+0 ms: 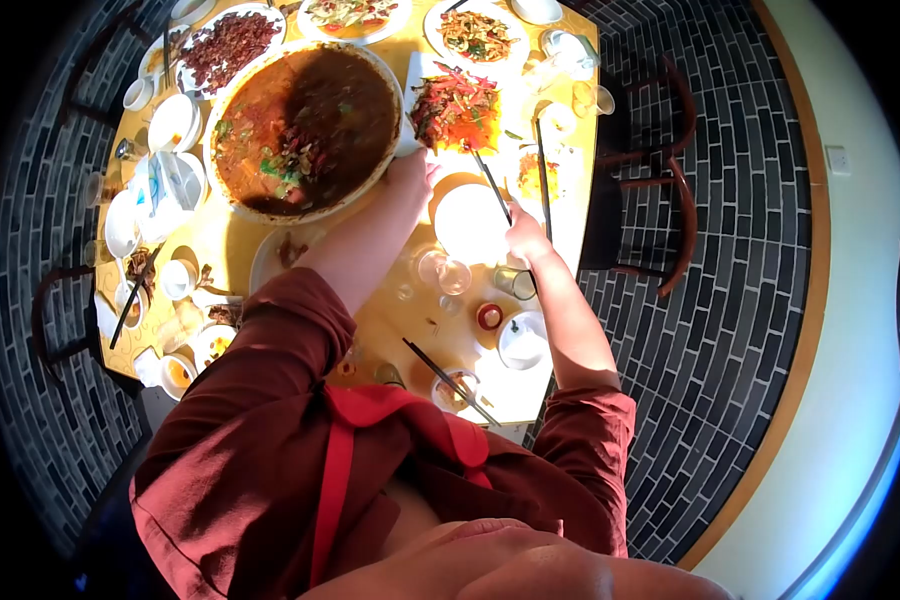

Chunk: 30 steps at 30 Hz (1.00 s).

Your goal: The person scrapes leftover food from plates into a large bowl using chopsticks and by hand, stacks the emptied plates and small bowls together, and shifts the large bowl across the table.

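Note:
My left hand [410, 180] is closed at the right edge of a large white bowl [305, 130] full of dark red-brown soup, beside its handle. My right hand [526, 238] is closed round a pair of dark chopsticks [492, 182], whose far tips point at the red and orange food on a square white plate [457, 108]. Between my hands lies a round white plate [470, 222] in bright sunlight. Two clear glasses [454, 276] stand close below that plate. Both my forearms reach over the table.
Dishes of food [232, 48] line the table's far side. Used bowls, spoons and tissues crowd the left side [173, 185]. Near me are a lidded white bowl [523, 340] and a small bowl with chopsticks across it [454, 390]. Dark chairs [682, 190] stand right and left.

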Motion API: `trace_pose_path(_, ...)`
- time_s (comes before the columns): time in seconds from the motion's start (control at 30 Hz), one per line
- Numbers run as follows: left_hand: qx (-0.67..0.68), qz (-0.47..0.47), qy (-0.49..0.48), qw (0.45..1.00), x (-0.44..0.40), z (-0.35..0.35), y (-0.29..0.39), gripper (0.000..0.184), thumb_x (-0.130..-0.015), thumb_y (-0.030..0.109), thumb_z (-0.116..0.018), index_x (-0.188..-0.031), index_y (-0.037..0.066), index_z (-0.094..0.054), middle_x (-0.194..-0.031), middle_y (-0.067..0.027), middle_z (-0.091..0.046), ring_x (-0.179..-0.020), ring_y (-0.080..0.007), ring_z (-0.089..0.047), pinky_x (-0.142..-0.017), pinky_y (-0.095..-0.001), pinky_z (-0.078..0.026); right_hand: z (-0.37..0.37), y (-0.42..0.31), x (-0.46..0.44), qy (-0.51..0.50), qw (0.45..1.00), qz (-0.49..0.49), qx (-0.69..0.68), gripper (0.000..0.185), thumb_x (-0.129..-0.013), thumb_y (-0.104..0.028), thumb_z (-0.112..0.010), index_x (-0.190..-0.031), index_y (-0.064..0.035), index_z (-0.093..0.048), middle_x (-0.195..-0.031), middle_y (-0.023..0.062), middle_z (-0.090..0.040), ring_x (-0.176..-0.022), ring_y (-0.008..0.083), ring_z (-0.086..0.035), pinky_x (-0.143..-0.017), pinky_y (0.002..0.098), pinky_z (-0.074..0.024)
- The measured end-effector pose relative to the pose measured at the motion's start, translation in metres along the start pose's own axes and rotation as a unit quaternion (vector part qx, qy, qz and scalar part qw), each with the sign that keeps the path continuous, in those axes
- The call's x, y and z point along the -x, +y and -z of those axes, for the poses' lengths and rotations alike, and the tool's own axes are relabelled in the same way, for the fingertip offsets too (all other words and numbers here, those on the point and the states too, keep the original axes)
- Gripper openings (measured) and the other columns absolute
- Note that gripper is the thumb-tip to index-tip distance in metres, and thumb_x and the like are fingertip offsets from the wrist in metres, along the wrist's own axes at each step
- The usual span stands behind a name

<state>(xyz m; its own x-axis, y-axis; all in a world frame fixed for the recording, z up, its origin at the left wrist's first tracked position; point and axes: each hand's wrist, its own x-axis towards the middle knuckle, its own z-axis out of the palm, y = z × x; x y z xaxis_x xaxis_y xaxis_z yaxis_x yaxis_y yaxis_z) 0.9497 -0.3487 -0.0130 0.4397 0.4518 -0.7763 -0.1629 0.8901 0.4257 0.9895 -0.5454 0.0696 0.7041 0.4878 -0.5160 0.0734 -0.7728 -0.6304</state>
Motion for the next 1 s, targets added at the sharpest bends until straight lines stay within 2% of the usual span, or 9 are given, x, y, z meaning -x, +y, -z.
trace_pose_path(0.07, 0.005, 0.003, 0.029, 1.0, 0.01, -0.006, 0.002, 0.017, -0.075, 0.006, -0.059, -0.086, -0.003, -0.051, -0.078, -0.0093, -0.054, -0.066, -0.0195, -0.056, -0.062, -0.0328, -0.055, 0.005, -0.015, 0.007, -0.022, 0.999, -0.026, 0.025, 0.045, -0.069, 0.004, -0.047, -0.114, 0.0018, -0.048, -0.099, 0.0188, -0.059, -0.094, 0.0252, -0.055, -0.082, 0.029, -0.0414)
trace_pose_path(0.27, 0.024, 0.005, 0.011, 1.0, 0.03, -0.016, 0.005, 0.011, -0.069, 0.0, -0.059, -0.077, -0.003, -0.052, -0.075, -0.0078, -0.053, -0.065, -0.0164, -0.055, -0.06, -0.0269, -0.053, 0.006, -0.01, 0.006, -0.011, 0.996, 0.007, 0.087, 0.046, -0.07, 0.002, -0.05, -0.116, 0.001, -0.047, -0.097, 0.0183, -0.06, -0.092, 0.0274, -0.057, -0.08, 0.0314, -0.0435)
trace_pose_path(0.47, 0.144, -0.006, -0.023, 0.989, 0.033, -0.024, 0.01, 0.008, -0.068, -0.006, -0.056, -0.072, -0.001, -0.051, -0.074, -0.0073, -0.053, -0.066, -0.0157, -0.055, -0.058, -0.0239, -0.049, 0.012, 0.002, 0.006, -0.067, 0.997, -0.024, 0.022, 0.042, -0.076, -0.006, -0.054, -0.116, 0.0028, -0.045, -0.09, 0.0156, -0.06, -0.08, 0.022, -0.061, -0.068, 0.0296, -0.0487)
trace_pose_path(0.53, 0.162, -0.009, -0.048, 0.986, 0.022, -0.018, 0.006, 0.009, -0.068, -0.008, -0.055, -0.072, -0.001, -0.051, -0.074, -0.0077, -0.053, -0.066, -0.0168, -0.055, -0.059, -0.0247, -0.049, 0.011, 0.017, 0.001, -0.03, 0.997, -0.004, 0.071, 0.042, -0.076, -0.006, -0.055, -0.116, 0.0035, -0.044, -0.087, 0.0139, -0.06, -0.078, 0.019, -0.061, -0.064, 0.0286, -0.0493)
trace_pose_path(0.67, 0.112, -0.008, -0.118, 0.987, 0.009, -0.005, -0.004, 0.009, -0.068, -0.01, -0.053, -0.073, -0.002, -0.05, -0.072, -0.0087, -0.052, -0.065, -0.0198, -0.055, -0.064, -0.0296, -0.05, 0.024, 0.023, 0.006, -0.001, 0.996, 0.036, 0.079, 0.041, -0.078, -0.004, -0.054, -0.117, 0.0032, -0.044, -0.083, 0.0106, -0.058, -0.075, 0.0166, -0.061, -0.062, 0.0284, -0.0498)
trace_pose_path(0.73, 0.108, -0.004, -0.145, 0.984, 0.008, -0.002, -0.007, 0.01, -0.067, -0.011, -0.051, -0.072, -0.002, -0.05, -0.07, -0.009, -0.051, -0.065, -0.0208, -0.054, -0.065, -0.032, -0.049, 0.029, 0.033, 0.006, 0.004, 0.999, 0.039, 0.032, 0.04, -0.079, -0.004, -0.055, -0.117, 0.0024, -0.044, -0.086, 0.0106, -0.058, -0.077, 0.0166, -0.06, -0.063, 0.0278, -0.0498)
trace_pose_path(0.9, 0.091, 0.052, -0.139, 0.985, 0.031, 0.002, 0.003, 0.014, -0.067, -0.012, -0.052, -0.078, -0.003, -0.05, -0.074, -0.0107, -0.052, -0.07, -0.0229, -0.055, -0.07, -0.0353, -0.049, 0.051, 0.025, 0.03, 0.039, 0.997, 0.061, 0.014, 0.04, -0.08, -0.008, -0.058, -0.118, -0.0004, -0.045, -0.094, 0.0107, -0.058, -0.081, 0.0162, -0.058, -0.071, 0.027, -0.0478)
trace_pose_path(0.97, -0.041, -0.003, -0.174, 0.984, 0.036, 0.01, 0.005, 0.015, -0.068, -0.012, -0.052, -0.081, -0.005, -0.05, -0.079, -0.0123, -0.053, -0.074, -0.0245, -0.055, -0.073, -0.0364, -0.049, 0.056, 0.02, 0.041, 0.074, 0.995, 0.05, 0.044, 0.042, -0.079, -0.012, -0.06, -0.119, -0.0035, -0.047, -0.088, 0.0087, -0.059, -0.076, 0.0141, -0.055, -0.07, 0.0267, -0.0449)
trace_pose_path(1.0, -0.162, -0.066, -0.205, 0.963, 0.038, 0.018, 0.007, 0.015, -0.069, -0.012, -0.052, -0.082, -0.005, -0.05, -0.082, -0.0133, -0.053, -0.076, -0.0255, -0.055, -0.075, -0.0371, -0.048, 0.062, 0.009, 0.049, 0.081, 0.994, 0.03, 0.068, 0.042, -0.079, -0.013, -0.06, -0.119, -0.0043, -0.048, -0.087, 0.0086, -0.06, -0.075, 0.0138, -0.054, -0.07, 0.0266, -0.0442)
